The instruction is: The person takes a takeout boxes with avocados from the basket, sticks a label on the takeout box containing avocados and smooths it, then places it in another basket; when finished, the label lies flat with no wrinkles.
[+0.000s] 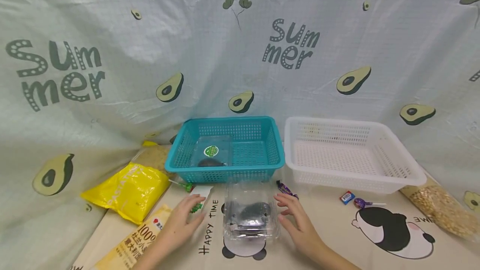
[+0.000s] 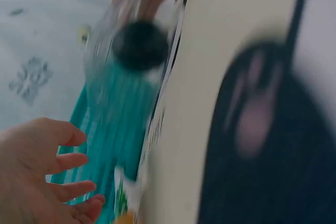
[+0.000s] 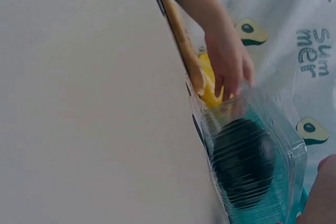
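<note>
A clear plastic clamshell box [image 1: 252,213] with a dark oval fruit, possibly an avocado [image 3: 244,163], inside stands on the table between my hands, in front of the teal basket. My left hand [image 1: 186,216] is off to its left with fingers spread and loosely bent, holding nothing. In the left wrist view that same hand [image 2: 50,171] is apart from the box. My right hand [image 1: 298,222] is at the box's right side, fingers slightly bent; whether its fingertips touch the plastic is unclear. Only part of the right hand [image 3: 323,195] shows in the right wrist view.
Behind the box is a teal basket [image 1: 225,169] holding another clear box [image 1: 211,149] with a green label. A white basket [image 1: 348,176] stands right of it. Yellow pasta bags [image 1: 131,191] lie left, a grain bag [image 1: 444,207] right. Lollipops [image 1: 360,203] and small candies [image 1: 347,197] lie about.
</note>
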Demonstrator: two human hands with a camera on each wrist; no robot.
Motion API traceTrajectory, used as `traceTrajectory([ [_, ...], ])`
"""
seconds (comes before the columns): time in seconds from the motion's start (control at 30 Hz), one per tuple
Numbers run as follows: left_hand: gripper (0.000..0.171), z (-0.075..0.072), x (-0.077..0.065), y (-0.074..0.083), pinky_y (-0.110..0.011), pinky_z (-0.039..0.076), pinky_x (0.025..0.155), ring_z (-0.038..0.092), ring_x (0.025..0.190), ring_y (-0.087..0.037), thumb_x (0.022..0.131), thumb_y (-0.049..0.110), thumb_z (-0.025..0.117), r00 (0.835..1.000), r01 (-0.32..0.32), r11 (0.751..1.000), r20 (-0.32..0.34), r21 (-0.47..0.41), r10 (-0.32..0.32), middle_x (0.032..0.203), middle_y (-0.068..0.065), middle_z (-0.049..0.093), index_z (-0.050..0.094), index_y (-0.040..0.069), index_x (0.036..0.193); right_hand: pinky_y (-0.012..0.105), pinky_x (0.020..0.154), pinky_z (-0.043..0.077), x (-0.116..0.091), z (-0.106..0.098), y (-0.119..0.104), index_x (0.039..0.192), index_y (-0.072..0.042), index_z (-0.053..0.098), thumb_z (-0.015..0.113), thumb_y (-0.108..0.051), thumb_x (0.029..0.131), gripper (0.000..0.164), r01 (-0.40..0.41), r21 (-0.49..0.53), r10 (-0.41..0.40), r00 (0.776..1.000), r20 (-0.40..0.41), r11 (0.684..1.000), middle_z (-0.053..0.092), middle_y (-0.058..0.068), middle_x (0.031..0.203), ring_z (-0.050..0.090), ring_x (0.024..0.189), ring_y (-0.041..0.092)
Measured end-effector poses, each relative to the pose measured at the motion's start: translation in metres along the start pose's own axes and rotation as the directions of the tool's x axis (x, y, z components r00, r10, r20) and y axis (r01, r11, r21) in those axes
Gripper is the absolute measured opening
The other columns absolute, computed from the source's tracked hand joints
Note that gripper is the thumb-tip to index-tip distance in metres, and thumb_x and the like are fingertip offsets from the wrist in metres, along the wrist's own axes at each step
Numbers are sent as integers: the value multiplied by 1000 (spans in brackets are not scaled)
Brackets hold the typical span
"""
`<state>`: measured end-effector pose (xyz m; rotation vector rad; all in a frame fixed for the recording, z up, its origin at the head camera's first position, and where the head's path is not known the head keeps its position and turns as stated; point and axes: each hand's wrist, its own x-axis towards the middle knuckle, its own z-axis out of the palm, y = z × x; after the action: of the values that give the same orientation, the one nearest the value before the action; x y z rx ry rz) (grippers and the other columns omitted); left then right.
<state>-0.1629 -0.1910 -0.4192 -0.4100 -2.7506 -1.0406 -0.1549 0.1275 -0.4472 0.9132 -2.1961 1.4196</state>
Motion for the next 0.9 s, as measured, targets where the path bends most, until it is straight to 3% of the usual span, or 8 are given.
traceTrajectory([
  [0.07,43,-9,5,-14,-49,36,94,44,116,-32,82,19,61,996,94,995,1,42,-94,126,-17,47,50,5,121,26,81,45,-1,1,5,128,1,41,49,6,84,45,-5,16,5,1000,2,1000,40,16,126,45,104,21],
  [0.2,53,-16,9,-32,-50,34,95,41,118,-35,84,26,60,973,224,974,53,26,-225,127,-21,44,42,0,127,26,79,45,-3,3,9,127,3,42,49,6,84,43,0,36,0,1000,10,999,42,14,124,46,101,21],
  [0.3,61,-13,10,-35,-52,30,97,37,119,-38,82,33,61,977,200,977,57,71,-204,128,-23,44,40,-1,128,26,78,45,-3,3,9,126,3,42,49,7,84,43,2,37,-2,1000,8,999,42,14,123,46,100,20],
  [0.47,56,-4,10,-34,-49,35,91,47,108,-32,77,28,66,987,160,976,-47,145,-154,111,-14,57,47,4,124,26,77,45,-3,2,10,126,4,42,50,7,83,43,8,35,-8,1000,10,999,43,12,122,47,99,18],
  [0.6,40,0,12,-34,-33,45,78,54,88,-18,79,14,65,976,197,980,-93,-6,-197,93,-5,59,54,10,117,25,76,46,-2,1,11,126,3,42,51,10,81,46,34,20,-34,999,-3,999,43,14,121,47,98,20],
  [0.7,34,-2,11,-30,-22,48,66,55,78,-11,80,8,63,976,176,973,-101,-151,-193,90,-5,59,56,11,113,25,74,45,2,0,4,123,5,44,53,14,77,48,71,-5,-71,997,-31,997,44,18,118,47,96,22],
  [0.8,34,-5,9,-19,-19,47,58,56,71,-8,80,7,64,983,124,969,-110,-214,-150,94,-6,60,57,14,112,25,73,43,9,-2,-10,118,7,47,56,17,72,48,103,-42,-106,993,-62,994,45,21,114,46,96,23],
  [0.9,36,-7,8,1,-19,48,56,55,66,-4,78,6,66,988,5,980,-149,-199,-36,98,-5,63,57,16,111,24,73,40,18,-4,-26,113,8,50,58,18,67,47,143,-81,-150,985,-83,986,47,21,109,45,95,21],
])
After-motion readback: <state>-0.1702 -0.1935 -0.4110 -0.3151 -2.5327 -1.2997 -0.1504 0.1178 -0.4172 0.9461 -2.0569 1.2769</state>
